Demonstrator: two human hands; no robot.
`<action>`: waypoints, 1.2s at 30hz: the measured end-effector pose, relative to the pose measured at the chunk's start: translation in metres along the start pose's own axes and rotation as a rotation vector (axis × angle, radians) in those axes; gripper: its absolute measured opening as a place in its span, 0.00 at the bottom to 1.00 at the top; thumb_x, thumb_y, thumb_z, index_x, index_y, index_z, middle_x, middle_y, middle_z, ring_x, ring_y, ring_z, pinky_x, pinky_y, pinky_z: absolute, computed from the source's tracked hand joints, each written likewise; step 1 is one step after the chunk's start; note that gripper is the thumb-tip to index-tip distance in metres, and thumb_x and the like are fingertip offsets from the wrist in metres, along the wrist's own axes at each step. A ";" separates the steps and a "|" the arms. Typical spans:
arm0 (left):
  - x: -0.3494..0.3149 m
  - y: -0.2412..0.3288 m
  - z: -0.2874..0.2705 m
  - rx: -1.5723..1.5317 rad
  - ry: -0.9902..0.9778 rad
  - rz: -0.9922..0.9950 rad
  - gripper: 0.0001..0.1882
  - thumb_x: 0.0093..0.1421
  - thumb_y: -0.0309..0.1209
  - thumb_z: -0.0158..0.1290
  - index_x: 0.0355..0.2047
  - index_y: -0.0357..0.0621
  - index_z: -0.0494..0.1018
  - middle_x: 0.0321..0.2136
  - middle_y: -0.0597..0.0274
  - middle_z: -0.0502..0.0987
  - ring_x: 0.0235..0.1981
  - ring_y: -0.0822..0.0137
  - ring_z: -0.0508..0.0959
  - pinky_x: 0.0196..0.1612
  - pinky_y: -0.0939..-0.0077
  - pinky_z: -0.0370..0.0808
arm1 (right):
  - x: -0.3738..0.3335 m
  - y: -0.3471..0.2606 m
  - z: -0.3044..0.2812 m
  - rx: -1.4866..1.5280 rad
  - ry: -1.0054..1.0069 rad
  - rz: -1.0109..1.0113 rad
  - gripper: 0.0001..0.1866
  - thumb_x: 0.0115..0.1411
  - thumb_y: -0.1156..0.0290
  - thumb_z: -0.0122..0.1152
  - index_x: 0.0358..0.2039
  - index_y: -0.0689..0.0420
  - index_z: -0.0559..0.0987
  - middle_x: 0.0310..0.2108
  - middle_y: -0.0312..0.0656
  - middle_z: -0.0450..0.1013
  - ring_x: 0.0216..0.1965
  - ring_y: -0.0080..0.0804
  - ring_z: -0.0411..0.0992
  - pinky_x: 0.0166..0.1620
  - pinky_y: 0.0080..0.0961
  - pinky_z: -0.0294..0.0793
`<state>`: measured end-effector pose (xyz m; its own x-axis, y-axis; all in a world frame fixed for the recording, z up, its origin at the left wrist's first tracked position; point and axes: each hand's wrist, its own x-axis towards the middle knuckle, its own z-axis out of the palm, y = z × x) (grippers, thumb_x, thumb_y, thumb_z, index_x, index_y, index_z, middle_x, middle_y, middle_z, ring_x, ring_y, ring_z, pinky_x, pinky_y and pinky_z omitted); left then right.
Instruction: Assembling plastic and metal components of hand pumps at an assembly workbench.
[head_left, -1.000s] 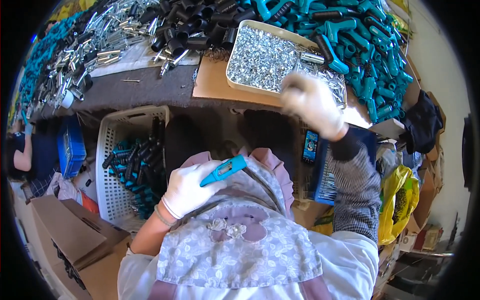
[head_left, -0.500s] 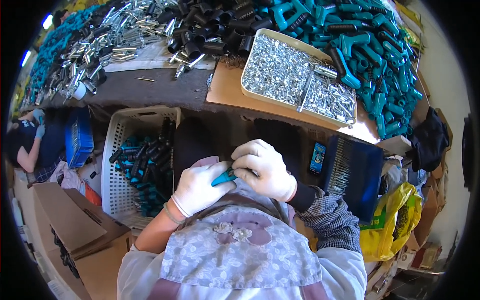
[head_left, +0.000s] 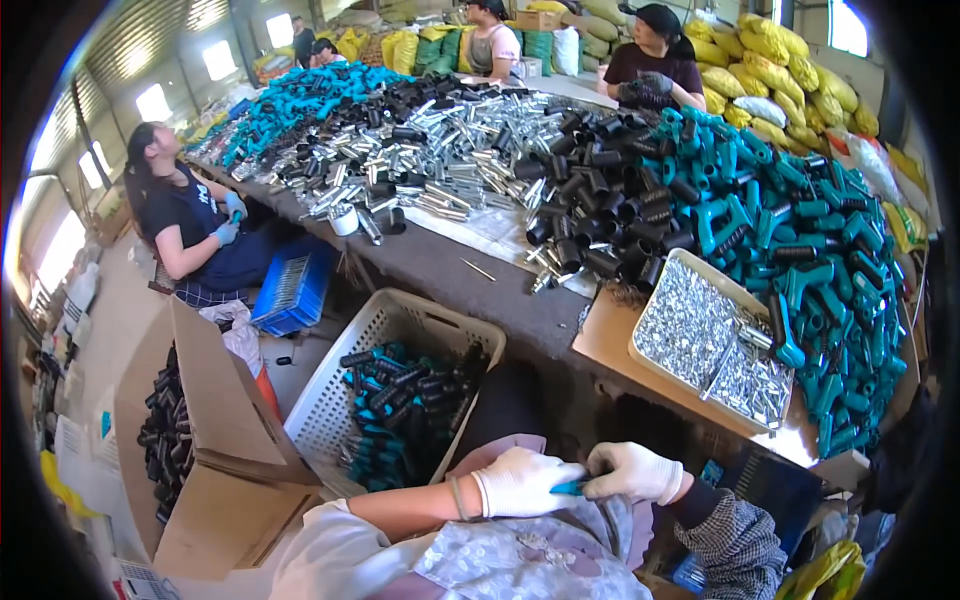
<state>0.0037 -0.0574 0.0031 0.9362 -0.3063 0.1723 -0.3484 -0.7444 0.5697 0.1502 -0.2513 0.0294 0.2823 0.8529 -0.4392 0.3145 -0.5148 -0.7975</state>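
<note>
Over my lap, my left hand [head_left: 528, 483], in a white knitted glove, is closed around a small teal plastic handle part [head_left: 568, 488]. Only a short piece of the part shows between the hands. My right hand [head_left: 630, 473], gloved the same way, bends its fingers and pinches at the right end of the part, so the detail there is hidden. To the left of my hands, a white perforated basket [head_left: 318, 425] contains several teal and black handles [head_left: 400, 395].
Across the worktable [head_left: 450, 275] lie heaps of silver metal cylinders [head_left: 440, 165], black sleeves [head_left: 610, 190] and teal handles [head_left: 830, 260]. A cream tray [head_left: 637, 352] of small metal pieces sits at the near right. An opened carton [head_left: 235, 400] stands left; co-workers [head_left: 190, 220] surround the table.
My view has swung up and to the left, bringing the co-workers and the far table into sight. Both hands stay together at the teal handle part over my lap.
</note>
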 end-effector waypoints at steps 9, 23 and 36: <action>0.000 -0.008 0.012 0.002 -0.030 -0.006 0.18 0.60 0.46 0.58 0.45 0.51 0.77 0.29 0.55 0.82 0.27 0.50 0.83 0.29 0.55 0.80 | -0.001 0.010 0.017 0.099 0.066 0.047 0.25 0.44 0.56 0.79 0.31 0.62 0.79 0.26 0.39 0.72 0.30 0.27 0.68 0.35 0.27 0.71; 0.004 -0.005 0.008 0.037 -0.126 -0.021 0.18 0.61 0.45 0.56 0.47 0.51 0.74 0.29 0.53 0.81 0.30 0.47 0.83 0.32 0.51 0.80 | -0.011 0.004 0.020 0.192 0.110 0.025 0.17 0.52 0.70 0.77 0.34 0.64 0.77 0.27 0.39 0.75 0.29 0.24 0.77 0.34 0.24 0.77; 0.009 -0.014 -0.005 0.024 0.078 0.018 0.18 0.58 0.31 0.55 0.50 0.45 0.74 0.38 0.53 0.77 0.42 0.49 0.79 0.45 0.55 0.77 | -0.012 -0.023 -0.027 -0.229 0.801 -0.353 0.05 0.57 0.74 0.65 0.33 0.59 0.82 0.30 0.48 0.79 0.35 0.48 0.79 0.41 0.37 0.78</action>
<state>0.0173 -0.0474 0.0006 0.9301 -0.2732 0.2455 -0.3656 -0.7534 0.5466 0.1643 -0.2526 0.0641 0.6549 0.6922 0.3031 0.6507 -0.3127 -0.6920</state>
